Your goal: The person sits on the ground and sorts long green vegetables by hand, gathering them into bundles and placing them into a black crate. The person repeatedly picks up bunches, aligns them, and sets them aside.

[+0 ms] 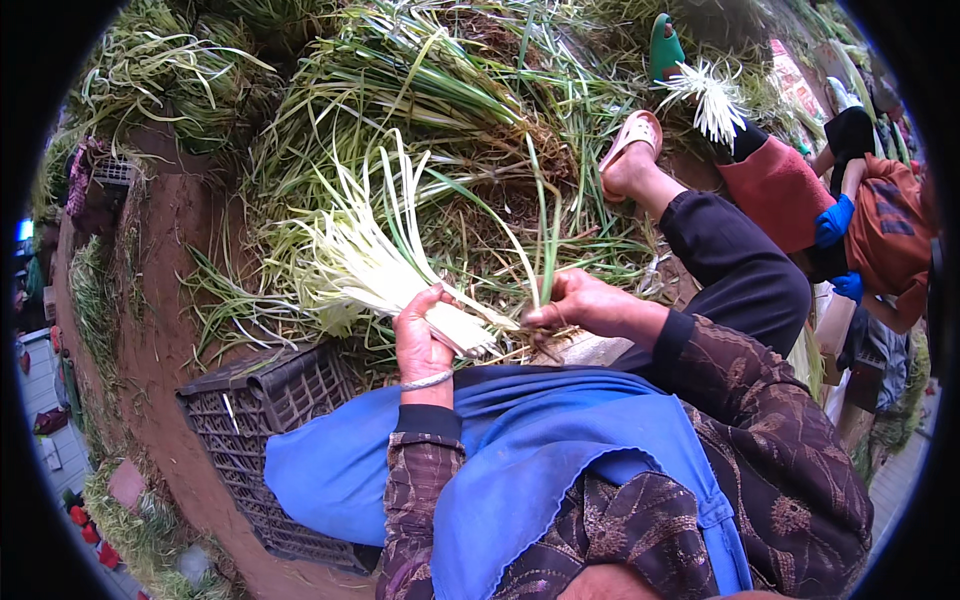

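My left hand (424,337) is wrapped around a thick bundle of pale, blanched chive-like stalks (367,262). Their cut-looking white ends point right, and the yellowish leaves fan out to the upper left. Close beside it, my right hand (592,300) pinches a few green stalks (547,232) near their brownish lower ends. A single stalk with a browner base lies along the bundle's upper side, close to my right fingers. Beyond both hands spreads a large heap of unsorted green stalks (442,82) with brown, soil-covered roots (551,146).
A black plastic crate (225,420) stands at my left, beside the blue apron (360,465) over my lap. Bare reddish soil (176,300) runs past the crate. At right, a co-worker with blue gloves (834,221) sits near another white bundle (709,101). My pink clog (634,146) rests by the heap.
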